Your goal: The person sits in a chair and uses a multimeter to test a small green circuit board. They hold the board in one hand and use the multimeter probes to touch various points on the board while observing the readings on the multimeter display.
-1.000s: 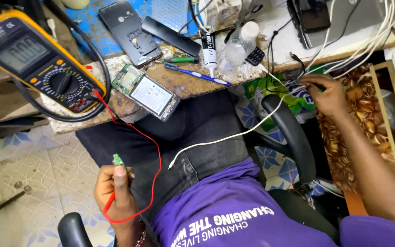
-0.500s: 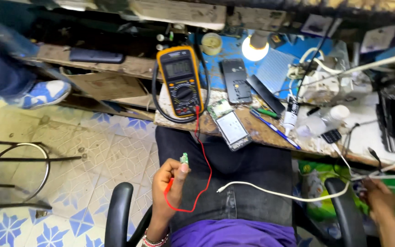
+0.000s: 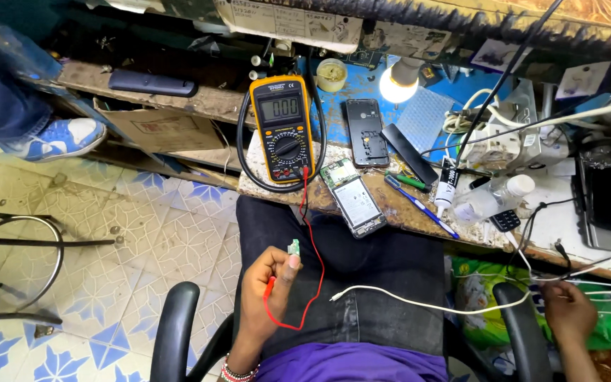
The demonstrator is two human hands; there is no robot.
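My left hand (image 3: 266, 286) is over my lap, pinching a small green circuit board (image 3: 293, 247) at the fingertips together with a red probe. The probe's red lead (image 3: 314, 272) loops up to a yellow multimeter (image 3: 282, 127) on the bench edge. An opened phone (image 3: 355, 200) with its insides showing lies just right of the meter. At the lower right, my right hand (image 3: 567, 313) is closed on a white cable (image 3: 426, 305). The cable's free plug end lies across my thigh.
A lit lamp (image 3: 399, 85), a black phone back (image 3: 364, 131), a blue pen (image 3: 419, 205), a glue tube (image 3: 447, 187) and a white bottle (image 3: 493, 201) crowd the bench. Black chair armrests (image 3: 175, 332) flank me. Another person's blue shoe (image 3: 65, 138) and a metal stool frame (image 3: 15, 262) are at left.
The view has swung left and pulled back, so the multimeter sits at centre. My left hand keeps the green board and probe; my right hand has dropped lower right with the cable.
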